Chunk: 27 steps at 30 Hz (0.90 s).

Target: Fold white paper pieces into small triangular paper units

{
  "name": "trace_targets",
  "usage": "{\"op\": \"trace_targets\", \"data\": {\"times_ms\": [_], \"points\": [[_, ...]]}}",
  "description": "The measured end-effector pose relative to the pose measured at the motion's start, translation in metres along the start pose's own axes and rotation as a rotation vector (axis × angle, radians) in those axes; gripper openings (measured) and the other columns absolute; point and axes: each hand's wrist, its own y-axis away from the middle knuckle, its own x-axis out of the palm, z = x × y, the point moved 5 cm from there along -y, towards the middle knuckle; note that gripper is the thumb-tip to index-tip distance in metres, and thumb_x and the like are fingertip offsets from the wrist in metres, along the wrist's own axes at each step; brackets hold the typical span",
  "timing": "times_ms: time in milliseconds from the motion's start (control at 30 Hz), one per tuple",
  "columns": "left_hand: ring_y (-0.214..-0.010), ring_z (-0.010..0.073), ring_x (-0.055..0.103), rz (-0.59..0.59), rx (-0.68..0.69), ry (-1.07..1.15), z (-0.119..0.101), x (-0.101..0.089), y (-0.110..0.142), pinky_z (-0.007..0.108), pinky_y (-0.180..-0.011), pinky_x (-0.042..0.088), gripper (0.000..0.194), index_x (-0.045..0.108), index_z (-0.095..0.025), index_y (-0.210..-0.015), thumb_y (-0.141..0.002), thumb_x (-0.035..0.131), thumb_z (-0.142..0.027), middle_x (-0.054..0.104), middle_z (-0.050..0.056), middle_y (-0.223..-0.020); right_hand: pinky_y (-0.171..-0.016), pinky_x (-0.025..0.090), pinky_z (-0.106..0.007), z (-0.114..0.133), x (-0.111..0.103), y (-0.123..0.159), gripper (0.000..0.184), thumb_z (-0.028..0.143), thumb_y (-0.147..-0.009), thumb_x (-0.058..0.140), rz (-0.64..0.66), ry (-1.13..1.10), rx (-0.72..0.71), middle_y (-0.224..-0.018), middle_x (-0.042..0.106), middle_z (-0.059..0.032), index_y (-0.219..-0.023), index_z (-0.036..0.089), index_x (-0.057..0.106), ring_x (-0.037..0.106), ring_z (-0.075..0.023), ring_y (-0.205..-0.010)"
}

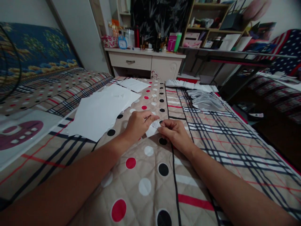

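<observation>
A small white piece of paper (151, 131) is held between my two hands, just above the dotted bedspread (145, 169). My left hand (139, 123) pinches its upper edge between thumb and fingers. From the other side, my right hand (173, 132) grips its right edge, with the fingers curled in. The paper looks folded or creased near the fingertips, though the fingers cover part of it. Nearest my left hand lies a spread pile of large white paper sheets (101, 110).
Another white stack (134, 84) lies behind the large sheets. At the far right of the bed are a row of folded white papers (190, 85) and a fanned heap of small pieces (207, 102). A plastic bag (25, 128) lies at left; a cabinet (145, 62) stands beyond the bed.
</observation>
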Motion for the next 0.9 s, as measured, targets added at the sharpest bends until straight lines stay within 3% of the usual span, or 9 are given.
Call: {"op": "trace_targets", "data": {"times_ms": [233, 367, 433, 467, 500, 567, 633, 733, 900], "points": [[-0.046, 0.0089, 0.046, -0.243, -0.448, 0.625, 0.026, 0.011, -0.002, 0.021, -0.045, 0.035, 0.029, 0.059, -0.016, -0.07, -0.078, 0.067, -0.042, 0.055, -0.003, -0.056, -0.04, 0.028, -0.021, 0.005, 0.007, 0.004, 0.026, 0.028, -0.075, 0.064, -0.036, -0.047, -0.036, -0.049, 0.046, 0.0056, -0.055, 0.018, 0.049, 0.039, -0.0061, -0.041], [-0.038, 0.0065, 0.037, -0.355, -0.56, 0.803, 0.032, 0.01, 0.004, 0.019, -0.039, 0.029, 0.041, 0.055, -0.017, -0.076, -0.081, 0.062, -0.057, 0.042, -0.008, -0.048, -0.04, 0.029, -0.021, 0.005, 0.002, 0.005, 0.026, 0.03, -0.076, 0.066, -0.122, -0.094, -0.048, -0.049, 0.049, 0.0051, -0.058, 0.018, 0.052, 0.04, -0.0065, -0.04], [-0.035, 0.0059, 0.031, -0.284, -0.554, 0.849, 0.028, 0.013, 0.006, 0.019, -0.036, 0.021, 0.055, 0.055, -0.017, -0.078, -0.083, 0.047, -0.072, 0.038, -0.008, -0.045, -0.04, 0.029, -0.02, 0.004, -0.003, 0.004, 0.026, 0.03, -0.077, 0.066, -0.204, -0.129, -0.061, -0.05, 0.05, 0.0048, -0.059, 0.017, 0.053, 0.04, -0.0064, -0.041], [-0.035, 0.0058, 0.032, -0.189, -0.542, 0.853, 0.023, 0.016, 0.007, 0.019, -0.035, 0.02, 0.062, 0.056, -0.017, -0.077, -0.081, 0.041, -0.077, 0.04, -0.007, -0.046, -0.041, 0.029, -0.02, 0.003, -0.006, 0.004, 0.026, 0.031, -0.077, 0.066, -0.239, -0.145, -0.067, -0.051, 0.051, 0.0044, -0.059, 0.017, 0.053, 0.04, -0.0063, -0.041], [-0.035, 0.0058, 0.035, -0.083, -0.525, 0.837, 0.018, 0.021, 0.009, 0.019, -0.035, 0.021, 0.065, 0.056, -0.016, -0.076, -0.079, 0.042, -0.079, 0.044, -0.006, -0.048, -0.041, 0.028, -0.02, 0.002, -0.008, 0.003, 0.026, 0.031, -0.078, 0.067, -0.264, -0.153, -0.072, -0.051, 0.052, 0.0041, -0.06, 0.017, 0.054, 0.041, -0.0062, -0.042], [-0.039, 0.0057, 0.043, 0.073, -0.449, 0.745, 0.006, 0.027, 0.012, 0.018, -0.036, 0.027, 0.056, 0.055, -0.016, -0.075, -0.071, 0.064, -0.071, 0.052, -0.004, -0.054, -0.042, 0.028, -0.02, 0.001, -0.009, 0.002, 0.027, 0.032, -0.078, 0.067, -0.276, -0.154, -0.079, -0.051, 0.052, 0.0039, -0.06, 0.016, 0.054, 0.04, -0.0062, -0.042], [-0.039, 0.0051, 0.045, 0.091, -0.381, 0.649, -0.002, 0.029, 0.014, 0.017, -0.037, 0.03, 0.046, 0.055, -0.015, -0.075, -0.069, 0.075, -0.056, 0.054, -0.004, -0.054, -0.042, 0.027, -0.02, 0.001, -0.008, 0.001, 0.027, 0.033, -0.078, 0.067, -0.261, -0.141, -0.082, -0.049, 0.05, 0.0045, -0.061, 0.016, 0.054, 0.039, -0.0061, -0.041], [-0.034, 0.0047, 0.044, 0.085, -0.345, 0.573, -0.005, 0.028, 0.015, 0.017, -0.034, 0.029, 0.036, 0.053, -0.015, -0.068, -0.082, 0.064, -0.047, 0.053, -0.005, -0.049, -0.042, 0.025, -0.021, 0.001, -0.006, 0.002, 0.028, 0.034, -0.08, 0.066, -0.227, -0.122, -0.071, -0.047, 0.048, 0.005, -0.062, 0.016, 0.055, 0.037, -0.0058, -0.041], [-0.028, 0.0077, 0.047, 0.253, -0.397, 0.571, 0.0, 0.028, 0.013, 0.016, -0.029, 0.027, 0.036, 0.051, -0.016, -0.071, -0.088, 0.054, -0.048, 0.056, -0.004, -0.046, -0.042, 0.024, -0.021, -0.002, -0.006, 0.001, 0.028, 0.034, -0.079, 0.067, -0.207, -0.156, -0.061, -0.048, 0.048, 0.0051, -0.061, 0.016, 0.054, 0.036, -0.0056, -0.041]]}}
